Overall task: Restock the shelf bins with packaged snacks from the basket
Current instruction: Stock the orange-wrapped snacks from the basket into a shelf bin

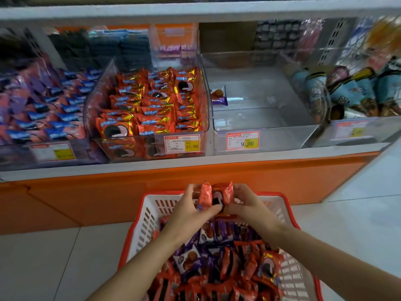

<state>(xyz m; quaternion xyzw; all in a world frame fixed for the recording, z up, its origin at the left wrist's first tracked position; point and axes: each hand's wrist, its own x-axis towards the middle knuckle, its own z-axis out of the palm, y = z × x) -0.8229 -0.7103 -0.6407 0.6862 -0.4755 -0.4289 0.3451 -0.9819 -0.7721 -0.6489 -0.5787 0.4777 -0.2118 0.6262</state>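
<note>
Left grip (191,211) and right grip (246,205) are both clamped on one bunch of red packs (217,193), at least two, above the far rim of the one basket (138,220), which is heaped with red and purple packs. Four bins stand on the shelf (195,165); the third bin (267,129) holds one purple pack (219,96)

glossy foil snack packets (152,101), clear plastic bins (260,135), slotted plastic basket (149,216)
</note>
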